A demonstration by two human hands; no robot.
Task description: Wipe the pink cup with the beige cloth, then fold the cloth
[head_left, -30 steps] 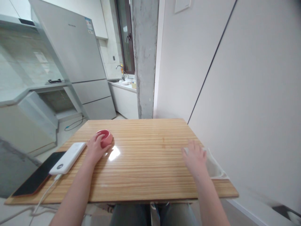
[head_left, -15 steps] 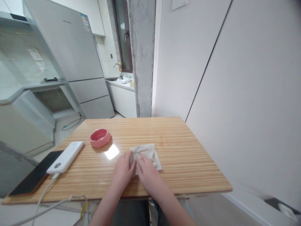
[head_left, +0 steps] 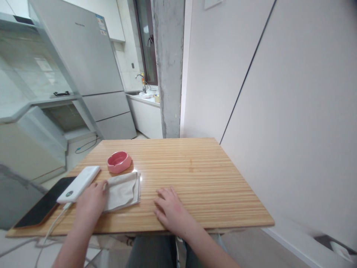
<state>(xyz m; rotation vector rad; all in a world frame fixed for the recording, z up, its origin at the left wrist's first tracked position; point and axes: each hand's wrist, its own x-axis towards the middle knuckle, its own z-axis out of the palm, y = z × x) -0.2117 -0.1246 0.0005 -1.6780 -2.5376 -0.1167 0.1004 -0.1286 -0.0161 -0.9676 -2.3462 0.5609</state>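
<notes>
A folded, light grey cloth [head_left: 122,191] lies flat on the left half of the wood-grain table [head_left: 212,178]. My left hand [head_left: 92,199] grips its left edge, the fingers closed on the fabric and partly hidden. Just beyond the cloth sits a pink ashtray [head_left: 119,162]. Close to the left hand is a white power bank [head_left: 79,184] with a white cable plugged into its near end. My right hand [head_left: 169,206] rests on the bare wood near the front edge, fingers spread, holding nothing.
A dark flat board or device [head_left: 44,206] lies under the power bank at the table's left edge. Past the table stand a grey fridge [head_left: 80,48] and a sink counter [head_left: 145,111]. A white wall panel [head_left: 292,111] runs along the right side.
The cloth has moved left with my left hand, from the table's middle to beside the power bank. My right hand has let go of it and stays near the front edge.
</notes>
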